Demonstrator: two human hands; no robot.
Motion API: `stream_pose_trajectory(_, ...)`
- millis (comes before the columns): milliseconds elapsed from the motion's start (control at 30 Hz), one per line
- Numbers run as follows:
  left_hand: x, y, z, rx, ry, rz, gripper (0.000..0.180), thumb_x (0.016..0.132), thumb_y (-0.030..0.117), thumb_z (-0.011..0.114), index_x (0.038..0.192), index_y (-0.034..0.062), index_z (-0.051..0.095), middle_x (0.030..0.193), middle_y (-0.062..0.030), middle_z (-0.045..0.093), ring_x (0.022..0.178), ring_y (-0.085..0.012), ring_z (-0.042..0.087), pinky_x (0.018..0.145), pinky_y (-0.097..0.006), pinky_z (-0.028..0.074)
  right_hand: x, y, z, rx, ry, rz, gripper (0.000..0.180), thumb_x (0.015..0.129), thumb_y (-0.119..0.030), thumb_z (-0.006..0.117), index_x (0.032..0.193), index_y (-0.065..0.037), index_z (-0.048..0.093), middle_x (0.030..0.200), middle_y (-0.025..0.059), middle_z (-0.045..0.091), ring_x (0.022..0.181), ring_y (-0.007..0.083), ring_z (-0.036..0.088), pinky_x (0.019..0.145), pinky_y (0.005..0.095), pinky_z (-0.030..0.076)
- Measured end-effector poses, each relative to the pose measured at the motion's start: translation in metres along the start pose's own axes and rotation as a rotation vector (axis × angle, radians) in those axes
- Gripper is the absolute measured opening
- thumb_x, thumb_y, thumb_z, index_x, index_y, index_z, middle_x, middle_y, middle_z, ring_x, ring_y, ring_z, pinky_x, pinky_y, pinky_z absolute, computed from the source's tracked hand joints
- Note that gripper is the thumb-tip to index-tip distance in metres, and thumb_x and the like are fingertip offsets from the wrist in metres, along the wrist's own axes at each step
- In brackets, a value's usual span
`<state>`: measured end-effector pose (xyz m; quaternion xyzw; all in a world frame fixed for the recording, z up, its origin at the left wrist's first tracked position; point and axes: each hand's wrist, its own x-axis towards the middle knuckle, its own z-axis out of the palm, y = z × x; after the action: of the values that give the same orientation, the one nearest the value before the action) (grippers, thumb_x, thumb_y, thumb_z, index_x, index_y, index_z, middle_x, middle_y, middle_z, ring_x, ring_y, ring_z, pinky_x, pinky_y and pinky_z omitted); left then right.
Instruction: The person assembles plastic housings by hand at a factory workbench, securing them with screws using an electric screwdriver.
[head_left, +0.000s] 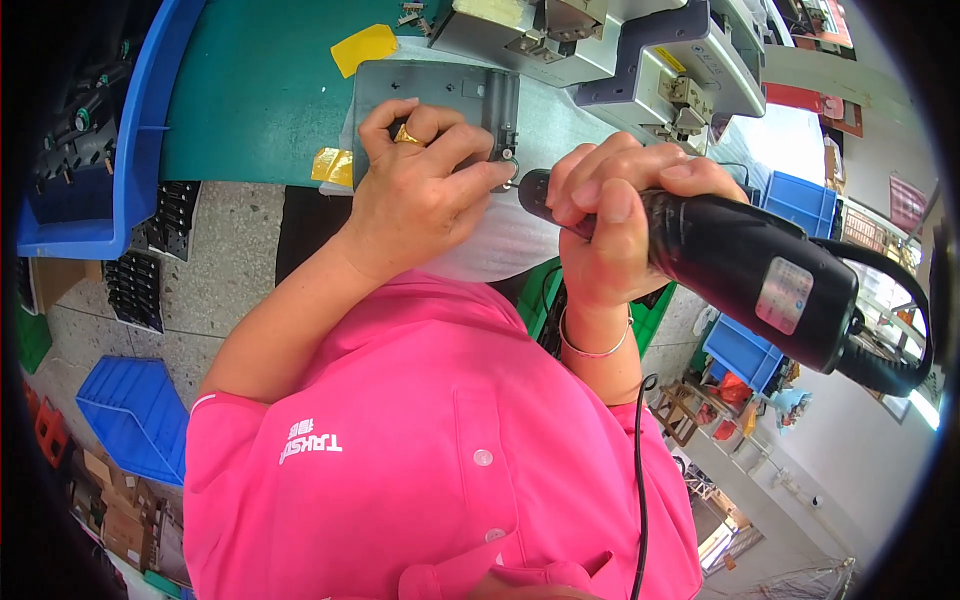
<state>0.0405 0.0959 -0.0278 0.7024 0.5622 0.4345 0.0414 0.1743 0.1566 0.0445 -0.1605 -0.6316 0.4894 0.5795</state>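
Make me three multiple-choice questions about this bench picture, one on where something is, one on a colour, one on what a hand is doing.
1. Where does the dark grey plate lie?
A. on the green bench mat
B. inside the blue bin
C. on the floor

2. What colour is the person's shirt?
A. white
B. pink
C. green

3. What is the right hand doing?
A. hanging free
B. resting flat on the mat
C. gripping the black power screwdriver

Answers: 1 A, the plate sits on the mat under the left hand. 2 B, the shirt fills the lower picture in pink. 3 C, its fingers wrap the tool's barrel, tip toward the plate's edge.
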Motion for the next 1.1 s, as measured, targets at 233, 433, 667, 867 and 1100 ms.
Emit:
stream_pose_trajectory(233, 0.003, 0.004, -0.001, -0.005, -0.009, 0.029, 0.018, 0.066, 0.012, 0.071, 0.083, 0.0182, 0.069, 0.089, 0.0064, 0.058, 0.094, -0.0153, 0.054, 0.096, -0.044, 0.028, -0.006, 0.001, -0.005, -0.162, -0.049, -0.101, 0.035, 0.085, 0.000, 0.060, 0.110, -0.011, 0.038, 0.069, 0.0087, 0.053, 0.046, 0.0172, 0.047, 0.042, 0.0328, 0.046)
stream_pose_trajectory(433, 0.002, 0.003, -0.003, 0.068, -0.040, 0.074, 0.030, 0.065, 0.006, 0.068, 0.090, 0.0207, 0.072, 0.090, 0.0042, 0.057, 0.093, -0.0175, 0.053, 0.096, -0.043, 0.027, -0.002, -0.023, -0.029, 0.138, 0.236, -0.054, 0.039, 0.085, -0.003, 0.061, 0.117, -0.008, 0.040, 0.065, 0.0067, 0.053, 0.051, 0.0176, 0.052, 0.048, 0.0332, 0.050)
stream_pose_trajectory(667, 0.009, 0.011, -0.005, 0.097, -0.051, 0.084, 0.025, 0.065, 0.004, 0.070, 0.086, 0.0197, 0.070, 0.088, 0.0050, 0.057, 0.091, -0.0162, 0.054, 0.094, -0.044, 0.029, 0.057, -0.053, -0.093, -0.088, 0.545, -0.394, 0.043, 0.083, -0.006, 0.058, 0.119, -0.004, 0.035, 0.067, 0.0097, 0.053, 0.050, 0.0177, 0.053, 0.049, 0.0356, 0.051)
stream_pose_trajectory(867, 0.010, 0.011, -0.005, 0.126, -0.080, 0.079, 0.027, 0.065, 0.003, 0.070, 0.086, 0.0196, 0.072, 0.087, 0.0041, 0.058, 0.090, -0.0174, 0.054, 0.094, -0.043, 0.029, 0.067, -0.031, -0.095, -0.087, 0.487, -0.351, 0.042, 0.083, 0.005, 0.056, 0.121, -0.001, 0.038, 0.068, 0.0112, 0.057, 0.049, 0.0165, 0.055, 0.050, 0.0321, 0.053)
stream_pose_trajectory(1100, 0.010, 0.011, -0.003, 0.128, -0.077, 0.089, 0.031, 0.064, 0.000, 0.068, 0.087, 0.0195, 0.072, 0.088, 0.0034, 0.058, 0.090, -0.0184, 0.053, 0.092, -0.042, 0.029, 0.067, -0.023, -0.102, -0.098, 0.443, -0.321, 0.041, 0.083, 0.005, 0.058, 0.119, 0.000, 0.040, 0.069, 0.0103, 0.060, 0.051, 0.0156, 0.057, 0.051, 0.0301, 0.053)
